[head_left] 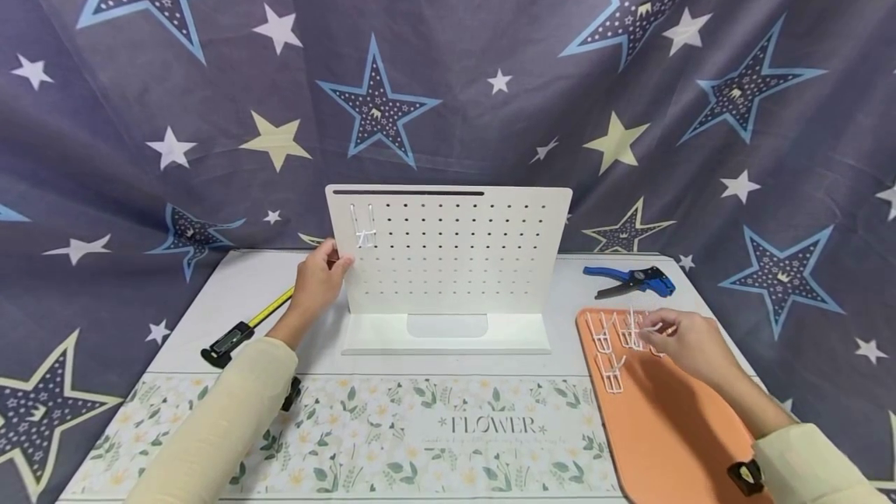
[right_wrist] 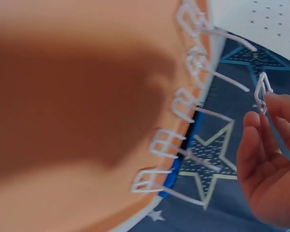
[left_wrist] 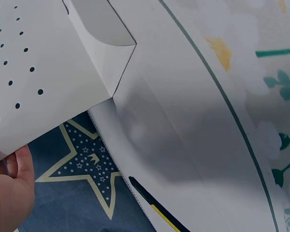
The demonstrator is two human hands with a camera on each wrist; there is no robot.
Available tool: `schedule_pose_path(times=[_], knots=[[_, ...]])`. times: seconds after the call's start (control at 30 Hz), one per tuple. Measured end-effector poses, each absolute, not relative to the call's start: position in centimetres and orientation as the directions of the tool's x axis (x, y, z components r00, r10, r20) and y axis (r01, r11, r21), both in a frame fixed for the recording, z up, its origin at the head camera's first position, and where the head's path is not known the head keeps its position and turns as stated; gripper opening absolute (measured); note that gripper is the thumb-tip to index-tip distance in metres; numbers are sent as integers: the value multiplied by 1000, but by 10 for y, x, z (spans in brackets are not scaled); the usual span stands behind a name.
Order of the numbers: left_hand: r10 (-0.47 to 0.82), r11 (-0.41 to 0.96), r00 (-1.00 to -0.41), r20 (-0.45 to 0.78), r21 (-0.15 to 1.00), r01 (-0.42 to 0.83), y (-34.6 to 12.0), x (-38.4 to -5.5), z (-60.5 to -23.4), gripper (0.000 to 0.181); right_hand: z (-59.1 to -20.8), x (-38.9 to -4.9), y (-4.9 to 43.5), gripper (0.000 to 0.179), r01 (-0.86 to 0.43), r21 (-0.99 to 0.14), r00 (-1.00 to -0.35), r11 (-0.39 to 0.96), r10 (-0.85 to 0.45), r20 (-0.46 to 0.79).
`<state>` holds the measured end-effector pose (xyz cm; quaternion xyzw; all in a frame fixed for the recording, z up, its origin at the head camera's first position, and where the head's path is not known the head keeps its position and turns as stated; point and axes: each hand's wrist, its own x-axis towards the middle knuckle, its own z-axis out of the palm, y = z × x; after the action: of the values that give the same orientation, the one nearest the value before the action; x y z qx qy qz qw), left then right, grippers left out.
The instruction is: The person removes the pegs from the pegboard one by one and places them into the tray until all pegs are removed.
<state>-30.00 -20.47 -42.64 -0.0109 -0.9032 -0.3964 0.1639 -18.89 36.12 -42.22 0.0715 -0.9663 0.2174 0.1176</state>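
A white pegboard (head_left: 448, 305) stands upright on its base, with a white wire hook (head_left: 365, 238) hung in its upper left holes. My left hand (head_left: 318, 282) grips the board's left edge; in the left wrist view, the fingers (left_wrist: 24, 166) go behind it. Above the orange tray (head_left: 672, 426), my right hand (head_left: 693, 341) pinches another white wire hook (right_wrist: 262, 94) between thumb and fingers. Several more white hooks (head_left: 610, 372) lie at the tray's far end, just beneath that hand. In the head view, the pinched hook overlaps them.
Blue-and-black pliers (head_left: 633, 281) lie behind the tray. Left of the board is a black tool with a yellow strip (head_left: 271, 306). A floral mat (head_left: 392, 434) covers the front of the white table (head_left: 322, 344). A starry curtain (head_left: 490, 131) hangs behind.
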Motion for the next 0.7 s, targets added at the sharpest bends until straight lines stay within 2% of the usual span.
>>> schedule_pose_path(times=[0.33, 0.57, 0.7], knots=[[-117, 681, -949, 293, 719, 138, -205, -300, -427, 17, -455, -187, 373, 10, -228, -367, -972, 902, -190, 137], [-124, 686, -951, 284, 716, 125, -205, -298, -426, 17, -470, -184, 376, 11, -178, -375, -983, 910, -177, 38], [-118, 688, -949, 292, 713, 134, -205, -300, -425, 18, -471, -184, 377, 11, -171, -360, -985, 917, -171, 32]])
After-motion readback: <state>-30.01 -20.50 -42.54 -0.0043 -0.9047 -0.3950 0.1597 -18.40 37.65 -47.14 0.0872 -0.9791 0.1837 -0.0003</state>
